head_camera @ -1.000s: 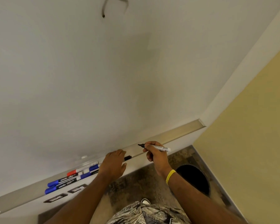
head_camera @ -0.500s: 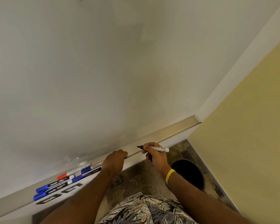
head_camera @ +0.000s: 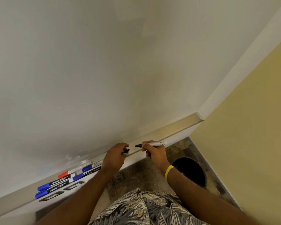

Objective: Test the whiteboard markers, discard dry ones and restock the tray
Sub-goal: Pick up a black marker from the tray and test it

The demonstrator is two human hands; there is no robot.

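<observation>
My right grip [head_camera: 154, 154] pinches the uncapped marker [head_camera: 154, 144], tip pointing at the cap [head_camera: 126, 150] my left grip [head_camera: 114, 157] holds, by the tray [head_camera: 169, 129].

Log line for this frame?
left hand: pinches black cap | right hand: holds uncapped black marker, tip facing cap, apart | tray: blue markers, red marker lying

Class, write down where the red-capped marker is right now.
In the head view, the red-capped marker lies lower left on the tray, beside the blue-capped markers, left of the left hand.
</observation>
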